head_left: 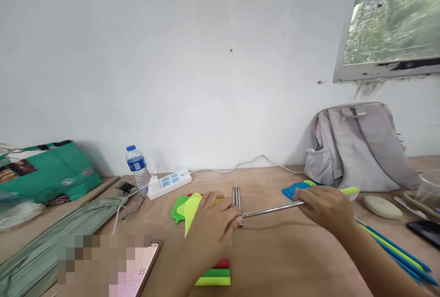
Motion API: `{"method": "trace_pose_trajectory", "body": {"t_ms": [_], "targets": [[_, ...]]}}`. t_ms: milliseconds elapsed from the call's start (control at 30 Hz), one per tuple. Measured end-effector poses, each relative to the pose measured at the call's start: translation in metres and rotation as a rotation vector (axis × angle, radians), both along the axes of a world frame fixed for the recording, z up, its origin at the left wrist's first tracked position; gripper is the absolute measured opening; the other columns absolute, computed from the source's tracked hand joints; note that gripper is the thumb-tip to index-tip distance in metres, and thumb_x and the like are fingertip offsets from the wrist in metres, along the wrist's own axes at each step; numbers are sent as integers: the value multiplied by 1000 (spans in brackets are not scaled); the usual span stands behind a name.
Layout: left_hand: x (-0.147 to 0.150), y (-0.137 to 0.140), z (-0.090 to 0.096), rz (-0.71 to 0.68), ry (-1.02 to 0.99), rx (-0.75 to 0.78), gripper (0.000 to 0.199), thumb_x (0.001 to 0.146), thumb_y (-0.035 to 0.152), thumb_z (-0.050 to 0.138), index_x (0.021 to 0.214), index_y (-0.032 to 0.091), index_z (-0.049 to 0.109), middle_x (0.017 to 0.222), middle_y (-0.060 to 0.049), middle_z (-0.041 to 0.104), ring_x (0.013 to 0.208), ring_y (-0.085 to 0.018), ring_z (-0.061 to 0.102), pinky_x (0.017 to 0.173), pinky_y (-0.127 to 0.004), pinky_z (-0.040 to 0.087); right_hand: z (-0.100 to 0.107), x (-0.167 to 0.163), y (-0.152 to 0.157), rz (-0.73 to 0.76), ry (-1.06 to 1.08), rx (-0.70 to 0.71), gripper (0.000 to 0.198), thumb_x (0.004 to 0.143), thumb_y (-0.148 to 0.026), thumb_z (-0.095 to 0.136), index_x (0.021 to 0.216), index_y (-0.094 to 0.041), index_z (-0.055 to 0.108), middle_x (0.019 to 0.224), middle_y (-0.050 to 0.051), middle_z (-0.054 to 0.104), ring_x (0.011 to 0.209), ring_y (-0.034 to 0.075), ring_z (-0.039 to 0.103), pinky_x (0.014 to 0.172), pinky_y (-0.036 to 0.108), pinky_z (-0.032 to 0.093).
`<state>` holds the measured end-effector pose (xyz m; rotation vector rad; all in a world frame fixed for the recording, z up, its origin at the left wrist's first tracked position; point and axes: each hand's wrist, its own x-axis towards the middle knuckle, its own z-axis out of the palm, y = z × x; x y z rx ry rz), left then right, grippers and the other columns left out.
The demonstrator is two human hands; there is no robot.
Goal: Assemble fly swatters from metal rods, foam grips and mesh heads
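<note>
A metal rod point(271, 210) with a yellow-green handle point(350, 190) stretches between my two hands above the table. My right hand point(326, 207) is wrapped round it near the handle. The rod's left end reaches the closed fingers of my left hand point(218, 217), which partly hide it. Behind my left hand lie perforated fly swatter heads, a yellow one point(191, 207) and a green one point(178, 207), with a bit of red showing. Beyond the rod's left end lie metal rods point(236, 195). Blue swatter heads point(292, 191) lie behind my right hand.
Red, green and yellow strips point(216, 281) lie under my left forearm. Blue and yellow sticks point(398, 251) lie at right, near a pale oval object point(382, 206) and a grey backpack point(364, 150). A power strip point(170, 184), water bottle point(136, 166) and phone point(144, 265) are at left.
</note>
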<state>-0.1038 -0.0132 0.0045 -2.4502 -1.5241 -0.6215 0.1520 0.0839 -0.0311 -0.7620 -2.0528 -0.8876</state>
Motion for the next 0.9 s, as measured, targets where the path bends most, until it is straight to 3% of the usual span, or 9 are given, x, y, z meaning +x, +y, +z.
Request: {"method": "trace_pose_trajectory", "body": {"t_ms": [133, 267, 367, 533, 633, 700, 800, 900], "targets": [[-32, -2, 15, -84, 19, -42, 21, 86, 21, 43, 75, 22, 61, 87, 0, 57, 94, -17, 45, 84, -33, 38, 2, 32, 9, -55, 14, 34, 22, 77, -19, 52, 56, -23, 59, 47, -4, 57, 48, 10, 50, 56, 24, 31], [-69, -8, 21, -5, 29, -48, 22, 88, 25, 42, 79, 25, 62, 99, -1, 55, 103, -18, 42, 90, -33, 37, 2, 66, 17, -254, 53, -44, 25, 77, -22, 51, 54, -24, 60, 50, -1, 59, 51, 12, 53, 55, 25, 31], [-80, -11, 23, 22, 44, -76, 23, 88, 28, 41, 79, 25, 62, 105, -1, 53, 106, -17, 43, 88, -30, 40, 6, 78, 20, -266, 16, -136, 19, 74, -23, 53, 57, -24, 63, 54, 0, 63, 52, 13, 55, 53, 25, 31], [-39, 2, 12, 245, 72, 190, 25, 88, 17, 34, 86, 17, 59, 109, -8, 53, 103, -21, 48, 89, -39, 41, 14, 47, 10, -481, 87, -365, 19, 72, -26, 50, 60, -25, 64, 53, 1, 62, 49, 17, 52, 47, 26, 23], [-2, 16, -7, 185, 127, 91, 17, 87, 24, 41, 95, 16, 55, 92, -6, 59, 85, -20, 55, 77, -37, 46, 12, 18, 4, -455, 68, -564, 20, 71, -28, 48, 60, -26, 65, 52, -1, 62, 47, 15, 52, 46, 25, 19], [11, 23, -18, 168, 184, 100, 18, 86, 29, 45, 97, 17, 54, 89, -5, 60, 80, -21, 57, 71, -38, 47, 7, 5, 1, -440, 45, -612, 20, 68, -27, 47, 57, -24, 63, 49, -1, 59, 46, 13, 49, 45, 24, 17], [3, 30, -25, 116, 250, 204, 14, 88, 26, 42, 93, 19, 54, 83, -1, 61, 73, -20, 58, 63, -33, 44, 0, -1, 1, -403, 3, -530, 22, 68, -24, 46, 51, -22, 59, 46, -2, 56, 43, 11, 46, 45, 23, 14], [-26, 28, -17, 65, 271, 329, 17, 90, 26, 38, 87, 20, 54, 78, 0, 61, 68, -17, 57, 60, -30, 41, -1, 5, 1, -266, -38, -285, 23, 73, -26, 47, 54, -22, 60, 45, -2, 56, 42, 10, 46, 45, 23, 15]]}}
